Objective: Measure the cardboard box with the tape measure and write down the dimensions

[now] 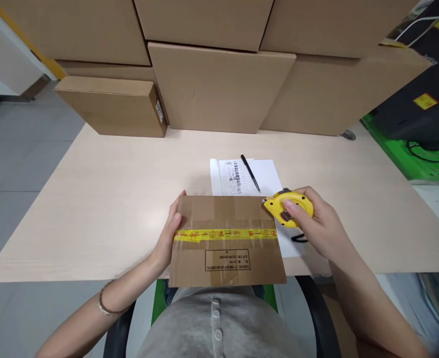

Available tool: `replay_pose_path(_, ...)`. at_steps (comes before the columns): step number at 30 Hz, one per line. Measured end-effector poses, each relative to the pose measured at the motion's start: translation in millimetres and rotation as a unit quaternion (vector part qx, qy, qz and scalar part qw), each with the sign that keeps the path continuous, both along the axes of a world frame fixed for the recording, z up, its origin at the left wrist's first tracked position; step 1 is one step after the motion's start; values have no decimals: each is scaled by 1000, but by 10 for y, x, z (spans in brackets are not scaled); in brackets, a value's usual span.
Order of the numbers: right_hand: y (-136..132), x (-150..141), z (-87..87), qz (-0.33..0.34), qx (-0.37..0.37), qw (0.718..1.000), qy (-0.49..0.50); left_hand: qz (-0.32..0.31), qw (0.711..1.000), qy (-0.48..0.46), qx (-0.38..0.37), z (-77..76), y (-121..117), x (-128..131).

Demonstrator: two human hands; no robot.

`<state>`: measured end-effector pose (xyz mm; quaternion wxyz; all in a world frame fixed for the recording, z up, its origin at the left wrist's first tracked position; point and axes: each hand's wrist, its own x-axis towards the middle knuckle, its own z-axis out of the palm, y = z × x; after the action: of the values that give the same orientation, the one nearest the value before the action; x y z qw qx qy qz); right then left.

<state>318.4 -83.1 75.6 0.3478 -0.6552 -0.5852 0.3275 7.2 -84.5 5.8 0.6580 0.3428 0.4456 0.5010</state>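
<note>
Snugly closed, R grip: tape meas., L: box

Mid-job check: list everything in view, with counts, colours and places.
Desk: one, pale wood, centre
Held box: one, brown, over the desk's front edge
Printed tape: one strip, yellow, across the held box
Tape measure: one, yellow and black, at the held box's far right corner
Paper: count unclear, white, on the desk
Pen: one, black, on the paper
Large boxes: at least five, brown, stacked behind
Flat box: one, brown, back left
Chair: one, black, bottom
Floor: grey, left
Shirt: one, grey, bottom centre
Left hand: one, bare, at the held box's left edge
Right hand: one, bare, around the tape measure
</note>
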Motion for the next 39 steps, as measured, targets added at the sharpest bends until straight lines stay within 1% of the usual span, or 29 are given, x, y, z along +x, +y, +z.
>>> replay_pose_path(1,0,-44,16,25,13,999,-22,7,1000,8,-4,-4,-10,3)
replay_pose_path(3,-12,-158,45,104,32,992,-59,13,999,16,-30,8,-18,11)
replay_pose_path(5,-38,-295,59,188,71,973,-114,9,999,8,-45,26,-14,19)
replay_pose_path(6,-51,-359,60,215,98,960,-152,11,999,5,-47,29,-9,23)
replay_pose_path(7,-61,-412,58,228,125,946,-192,14,999,4,-47,28,-4,27)
replay_pose_path(9,-52,-465,50,222,161,928,-250,21,999,2,-44,11,3,33)
replay_pose_path(10,-22,-456,43,204,168,928,-263,23,999,0,-42,-1,6,36)
replay_pose_path(11,33,-423,30,179,163,934,-264,25,999,-2,-41,-14,7,38)
replay_pose_path(13,219,-295,-28,109,128,953,-252,28,999,-8,-36,-40,9,37)
replay_pose_path(15,490,-129,-155,57,68,963,-255,28,999,-11,-31,-63,11,30)
replay_pose_path(16,639,-50,-245,55,42,959,-276,28,999,-12,-29,-74,13,24)
replay_pose_path(17,785,16,-348,87,15,952,-292,28,999,-14,-27,-85,16,18)
replay_pose_path(19,1035,97,-566,114,-6,946,-303,26,999,-18,-24,-106,24,7)
replay_pose_path(22,1260,95,-823,134,-26,932,-335,27,999,-24,-27,-127,32,2)
replay_pose_path(25,1338,40,-930,139,-43,916,-375,33,998,-26,-40,-127,32,4)
replay_pose_path(27,1341,29,-945,135,-47,910,-390,33,998,-25,-48,-117,32,-1)
replay_pose_path(30,1311,60,-950,125,-52,909,-394,29,998,-15,-53,-88,48,-22)
replay_pose_path(32,1290,91,-966,117,-55,914,-386,32,998,-9,-55,-64,72,-37)
replay_pose_path(35,1295,144,-1004,97,-58,928,-355,36,997,-9,-63,-30,117,-51)
replay_pose_path(39,1375,294,-1024,85,-62,959,-262,35,997,4,-64,-4,148,-60)
